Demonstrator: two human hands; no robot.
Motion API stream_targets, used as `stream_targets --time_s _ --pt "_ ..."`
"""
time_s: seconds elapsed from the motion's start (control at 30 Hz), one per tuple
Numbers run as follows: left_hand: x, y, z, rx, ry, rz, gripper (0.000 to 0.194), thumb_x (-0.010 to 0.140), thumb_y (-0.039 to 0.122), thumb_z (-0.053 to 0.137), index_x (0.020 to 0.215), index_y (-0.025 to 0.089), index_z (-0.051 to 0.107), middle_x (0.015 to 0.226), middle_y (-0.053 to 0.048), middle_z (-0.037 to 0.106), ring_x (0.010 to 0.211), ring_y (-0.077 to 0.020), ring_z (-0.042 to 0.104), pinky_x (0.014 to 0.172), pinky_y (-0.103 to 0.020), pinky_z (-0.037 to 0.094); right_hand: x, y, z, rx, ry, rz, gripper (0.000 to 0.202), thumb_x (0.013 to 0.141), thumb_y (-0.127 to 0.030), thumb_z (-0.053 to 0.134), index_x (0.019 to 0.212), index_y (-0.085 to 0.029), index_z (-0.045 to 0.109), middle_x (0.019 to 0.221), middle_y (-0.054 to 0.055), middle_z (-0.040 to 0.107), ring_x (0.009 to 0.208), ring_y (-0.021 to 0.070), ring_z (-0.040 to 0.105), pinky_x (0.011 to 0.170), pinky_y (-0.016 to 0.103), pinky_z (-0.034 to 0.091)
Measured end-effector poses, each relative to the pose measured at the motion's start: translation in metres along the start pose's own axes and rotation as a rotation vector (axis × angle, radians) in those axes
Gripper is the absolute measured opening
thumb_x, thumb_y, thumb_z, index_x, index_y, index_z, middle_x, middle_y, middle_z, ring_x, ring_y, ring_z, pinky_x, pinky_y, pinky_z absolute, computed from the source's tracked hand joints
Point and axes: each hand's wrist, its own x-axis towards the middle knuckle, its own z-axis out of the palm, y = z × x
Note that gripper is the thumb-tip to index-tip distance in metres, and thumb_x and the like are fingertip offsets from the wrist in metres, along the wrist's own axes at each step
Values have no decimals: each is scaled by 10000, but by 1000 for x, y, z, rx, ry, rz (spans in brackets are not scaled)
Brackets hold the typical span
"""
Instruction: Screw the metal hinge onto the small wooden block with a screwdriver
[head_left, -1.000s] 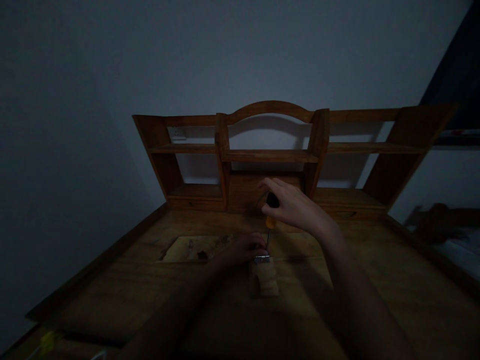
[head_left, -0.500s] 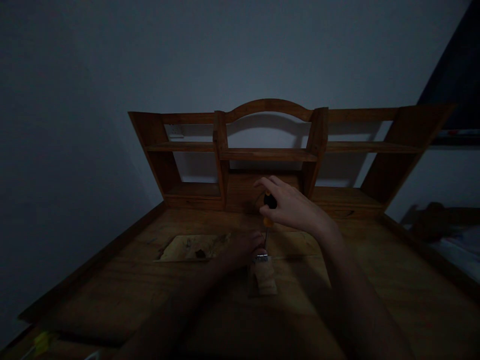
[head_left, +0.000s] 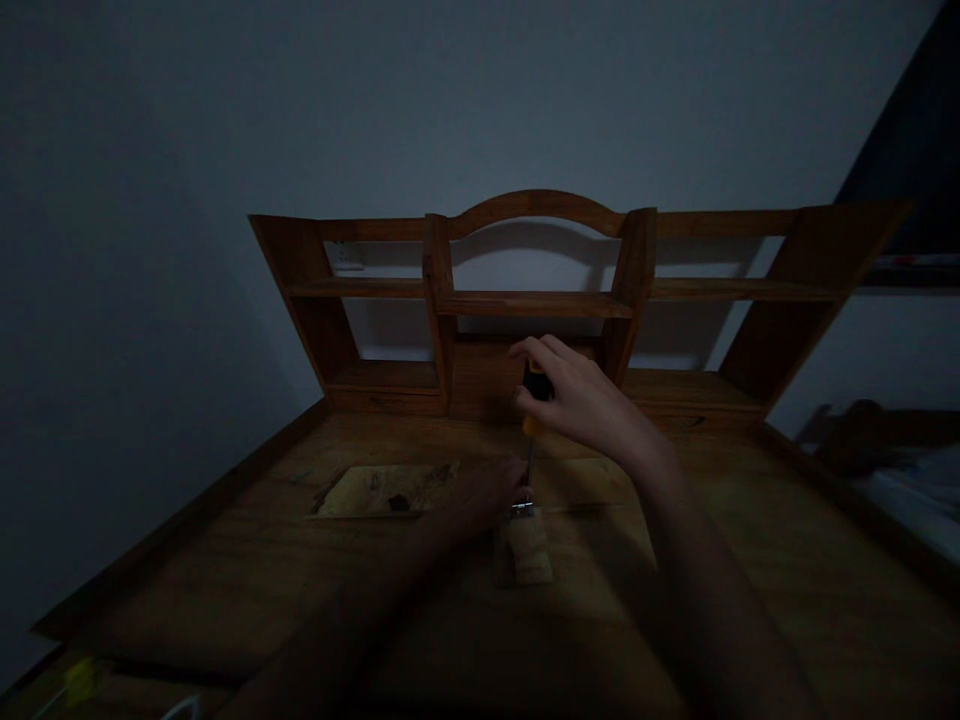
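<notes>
Down at the near left corner, a yellow thing [head_left: 81, 682] and a white loop [head_left: 182, 708] poke into sight, too dim for me to name surely. Further in, a small block of wood [head_left: 531, 555] lies on the wooden counter [head_left: 810, 540], with a shiny metal piece [head_left: 522, 510] at its far end. The left hand [head_left: 487, 490] is low beside that metal, its fingers bunched close to the screwdriver's tip; in this gloom I cannot tell whether they grip anything. Above, the right hand [head_left: 576, 390] has its fingers curled round the black and orange handle of the screwdriver [head_left: 533, 426], which stands nearly upright, shaft pointing down toward the metal piece. Left of the hands, a pale, stained patch [head_left: 382, 490] shows on the counter. Behind rises a wooden shelf [head_left: 536, 304] with an arched top, then a wall socket [head_left: 346, 255] on the pale wall [head_left: 480, 100].
</notes>
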Motion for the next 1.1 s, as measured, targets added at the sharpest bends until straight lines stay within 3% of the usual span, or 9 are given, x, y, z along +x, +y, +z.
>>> stream_targets --time_s 0.2,0.5,0.7,0.83,0.97,1.1 --pt "1 5 -4 -5 41 -59 166 980 331 459 1007 202 560 1010 -71 641 906 -227 595 778 -335 446 3 -3 -8 98 91 -19 398 826 -201 501 1222 -236 501 1186 73 579 1023 234 572 892 368 435" --pt "0 -7 -5 -265 325 -202 236 982 326 443 1150 212 563 1070 -48 664 927 -195 625 818 -317 482 6 -5 -14 93 360 61 423 826 -208 491 1248 -236 495 1162 76 600 1033 249 567 891 385 439" --pt "0 -10 0 -251 491 -220 190 964 283 483 1083 213 614 1030 -40 671 941 -184 619 843 -311 488 5 15 -22 110 596 113 397 798 -216 559 1192 -251 521 1068 42 620 921 223 597 821 361 473" --pt "2 -8 0 -200 516 -215 174 969 299 481 1030 211 618 981 -32 661 902 -169 612 809 -289 480 1 30 -35 106 749 122 385 785 -203 573 1164 -262 539 1025 30 618 878 212 597 782 359 481" --pt "5 -21 -25 -53 521 -226 178 971 325 471 982 211 608 946 -40 647 867 -172 602 768 -270 460 -5 37 -49 49 797 155 378 768 -197 582 1139 -267 566 1010 34 619 856 224 604 756 375 486" --pt "-19 -57 -78 180 341 -375 149 965 313 475 971 215 587 905 -38 668 826 -181 629 718 -255 434 -9 40 -56 8 794 180 383 755 -196 586 1130 -270 573 966 31 623 811 232 610 728 388 487"
